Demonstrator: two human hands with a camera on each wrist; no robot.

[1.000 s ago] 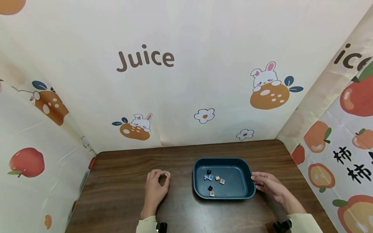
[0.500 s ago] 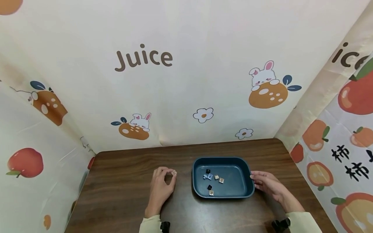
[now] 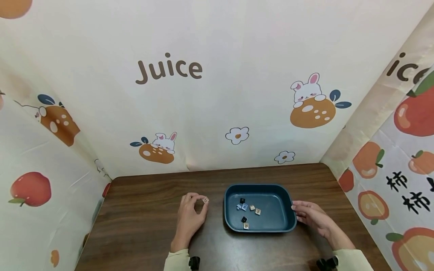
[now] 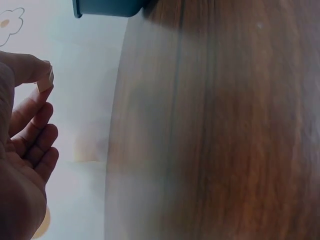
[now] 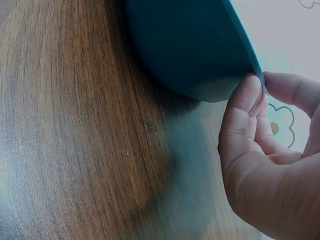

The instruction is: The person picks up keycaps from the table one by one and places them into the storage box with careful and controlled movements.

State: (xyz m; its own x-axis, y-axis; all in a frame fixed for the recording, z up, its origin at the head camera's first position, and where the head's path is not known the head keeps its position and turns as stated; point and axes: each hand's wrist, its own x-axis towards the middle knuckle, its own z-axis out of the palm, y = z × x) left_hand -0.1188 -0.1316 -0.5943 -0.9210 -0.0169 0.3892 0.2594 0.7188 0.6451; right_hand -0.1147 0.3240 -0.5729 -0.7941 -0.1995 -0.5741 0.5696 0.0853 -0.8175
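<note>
My left hand (image 3: 190, 220) pinches a small beige cube (image 3: 205, 199) between thumb and forefinger, to the left of the dark teal tray (image 3: 276, 215). A dark mark shows on one face of the cube. In the left wrist view the cube (image 4: 45, 82) sits at the fingertips while the other fingers curl loosely below. At the tray's right side my right hand (image 3: 313, 217) grips the rim, and the right wrist view has thumb and fingers on either side of it. Inside the tray lie several small cubes: black (image 3: 244, 219), blue (image 3: 244, 207) and beige (image 3: 258, 212).
The tray rests on a brown wood-grain table (image 3: 142, 222). A printed cream curtain (image 3: 217, 98) hangs behind the far edge, with more cloth at the left and right sides. Black wrist straps (image 3: 328, 262) sit at both cuffs.
My left hand has moved right with the beige cube, closer to the tray's left side. The right hand keeps its grip on the rim, and the tray stays in place.
</note>
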